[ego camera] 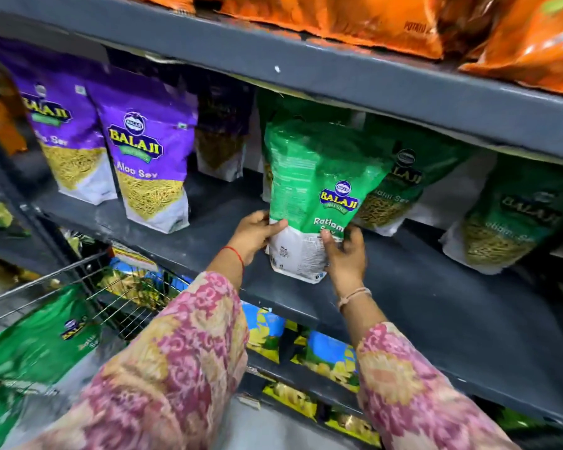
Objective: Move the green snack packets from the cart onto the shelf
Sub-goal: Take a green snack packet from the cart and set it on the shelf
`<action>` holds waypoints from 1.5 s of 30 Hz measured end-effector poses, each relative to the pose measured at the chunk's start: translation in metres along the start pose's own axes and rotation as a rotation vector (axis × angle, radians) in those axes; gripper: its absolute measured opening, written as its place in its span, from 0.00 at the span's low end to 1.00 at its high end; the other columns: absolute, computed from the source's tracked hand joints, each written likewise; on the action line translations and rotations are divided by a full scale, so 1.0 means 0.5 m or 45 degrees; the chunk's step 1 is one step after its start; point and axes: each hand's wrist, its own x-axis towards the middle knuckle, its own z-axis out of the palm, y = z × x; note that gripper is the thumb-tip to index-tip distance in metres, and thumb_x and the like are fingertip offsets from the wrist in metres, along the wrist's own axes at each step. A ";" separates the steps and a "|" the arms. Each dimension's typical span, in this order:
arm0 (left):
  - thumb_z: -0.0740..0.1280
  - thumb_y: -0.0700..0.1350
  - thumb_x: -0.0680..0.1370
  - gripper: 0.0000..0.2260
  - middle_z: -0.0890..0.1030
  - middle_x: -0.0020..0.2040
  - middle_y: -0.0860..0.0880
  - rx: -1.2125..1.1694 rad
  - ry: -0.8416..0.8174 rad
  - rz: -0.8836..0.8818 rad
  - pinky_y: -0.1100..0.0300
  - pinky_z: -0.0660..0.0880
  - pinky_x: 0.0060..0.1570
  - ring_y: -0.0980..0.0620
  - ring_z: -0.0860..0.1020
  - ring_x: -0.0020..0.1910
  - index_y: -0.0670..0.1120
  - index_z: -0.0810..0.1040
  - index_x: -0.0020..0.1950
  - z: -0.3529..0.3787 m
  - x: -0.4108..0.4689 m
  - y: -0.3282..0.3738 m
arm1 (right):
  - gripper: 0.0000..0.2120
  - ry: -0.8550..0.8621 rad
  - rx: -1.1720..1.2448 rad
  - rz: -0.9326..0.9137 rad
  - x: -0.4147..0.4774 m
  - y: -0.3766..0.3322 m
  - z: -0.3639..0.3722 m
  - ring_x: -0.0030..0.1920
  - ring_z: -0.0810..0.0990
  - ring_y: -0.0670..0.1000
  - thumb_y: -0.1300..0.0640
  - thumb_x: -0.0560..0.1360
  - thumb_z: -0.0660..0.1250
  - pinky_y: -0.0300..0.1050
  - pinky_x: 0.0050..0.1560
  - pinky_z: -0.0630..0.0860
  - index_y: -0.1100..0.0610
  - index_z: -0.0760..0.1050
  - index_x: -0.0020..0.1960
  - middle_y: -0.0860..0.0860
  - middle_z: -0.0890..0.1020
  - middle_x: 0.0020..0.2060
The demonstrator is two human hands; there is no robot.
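Dark grey shelves stocked with snack bags fill the view as a left hand and right hand close around the lower corners of a green packet, its base standing on the middle shelf. Purple bags stand at left; more green bags at right sit shadowed and blurred. Near left, another green pack lies in the wire cart, partly cut off.
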 end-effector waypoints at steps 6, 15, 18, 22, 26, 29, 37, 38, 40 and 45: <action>0.67 0.35 0.73 0.12 0.77 0.57 0.35 0.005 0.070 0.079 0.63 0.76 0.45 0.48 0.77 0.45 0.38 0.73 0.55 0.004 0.011 -0.010 | 0.32 0.184 -0.065 0.038 -0.035 0.018 -0.002 0.54 0.74 0.53 0.59 0.66 0.73 0.42 0.53 0.71 0.56 0.62 0.65 0.55 0.74 0.58; 0.73 0.56 0.64 0.18 0.72 0.36 0.49 0.373 0.583 0.413 0.61 0.65 0.34 0.50 0.72 0.34 0.51 0.65 0.36 0.093 -0.106 -0.100 | 0.24 0.108 -0.404 0.084 -0.129 0.083 0.063 0.59 0.71 0.59 0.56 0.73 0.64 0.40 0.57 0.65 0.60 0.62 0.66 0.60 0.68 0.58; 0.63 0.59 0.68 0.17 0.71 0.39 0.46 0.520 0.633 0.643 0.58 0.67 0.41 0.48 0.70 0.38 0.45 0.68 0.38 0.112 -0.155 -0.130 | 0.29 0.080 -0.515 0.050 -0.114 0.089 0.052 0.59 0.69 0.58 0.45 0.73 0.61 0.40 0.53 0.61 0.60 0.61 0.67 0.61 0.71 0.59; 0.56 0.58 0.72 0.13 0.73 0.36 0.50 0.292 0.607 0.605 0.59 0.66 0.42 0.53 0.71 0.37 0.50 0.68 0.37 0.085 -0.142 -0.116 | 0.28 0.057 -0.217 0.085 -0.095 0.090 0.011 0.45 0.77 0.53 0.56 0.57 0.78 0.31 0.39 0.70 0.58 0.70 0.53 0.56 0.79 0.47; 0.51 0.54 0.79 0.22 0.72 0.65 0.37 0.072 0.594 0.102 0.52 0.62 0.66 0.43 0.69 0.65 0.39 0.71 0.62 0.025 -0.049 -0.096 | 0.22 -0.140 -0.095 0.201 -0.052 0.092 -0.023 0.46 0.77 0.52 0.69 0.60 0.75 0.26 0.38 0.73 0.57 0.72 0.50 0.55 0.80 0.47; 0.44 0.60 0.78 0.27 0.60 0.75 0.45 -0.103 0.095 -0.114 0.52 0.53 0.74 0.49 0.59 0.73 0.46 0.59 0.71 -0.012 -0.010 -0.108 | 0.19 -0.267 -0.062 0.223 -0.032 0.087 -0.040 0.49 0.77 0.54 0.73 0.62 0.70 0.45 0.52 0.76 0.63 0.75 0.52 0.64 0.79 0.55; 0.58 0.52 0.78 0.24 0.65 0.72 0.47 0.233 -0.008 -0.046 0.62 0.57 0.64 0.51 0.63 0.71 0.45 0.60 0.71 -0.022 -0.015 -0.144 | 0.15 -0.277 -0.224 0.205 -0.017 0.098 -0.041 0.51 0.77 0.55 0.71 0.69 0.67 0.30 0.44 0.73 0.67 0.73 0.55 0.65 0.78 0.56; 0.58 0.53 0.78 0.24 0.66 0.72 0.46 0.257 -0.008 -0.055 0.62 0.58 0.62 0.50 0.63 0.71 0.45 0.60 0.71 -0.021 -0.013 -0.142 | 0.15 -0.261 -0.242 0.187 -0.019 0.098 -0.040 0.53 0.77 0.58 0.70 0.69 0.67 0.27 0.41 0.72 0.66 0.73 0.56 0.63 0.78 0.55; 0.57 0.53 0.78 0.24 0.66 0.72 0.45 0.309 -0.015 -0.065 0.59 0.59 0.65 0.48 0.63 0.71 0.45 0.60 0.71 -0.019 -0.015 -0.135 | 0.19 -0.230 -0.217 0.165 -0.031 0.095 -0.035 0.58 0.76 0.60 0.70 0.69 0.66 0.23 0.44 0.72 0.66 0.70 0.59 0.59 0.77 0.56; 0.59 0.52 0.77 0.23 0.69 0.70 0.44 0.523 0.204 0.158 0.59 0.61 0.67 0.49 0.67 0.69 0.47 0.63 0.70 -0.049 -0.096 -0.162 | 0.34 0.019 -0.587 0.012 -0.138 0.119 -0.003 0.71 0.60 0.58 0.61 0.69 0.69 0.40 0.70 0.54 0.64 0.57 0.70 0.62 0.63 0.71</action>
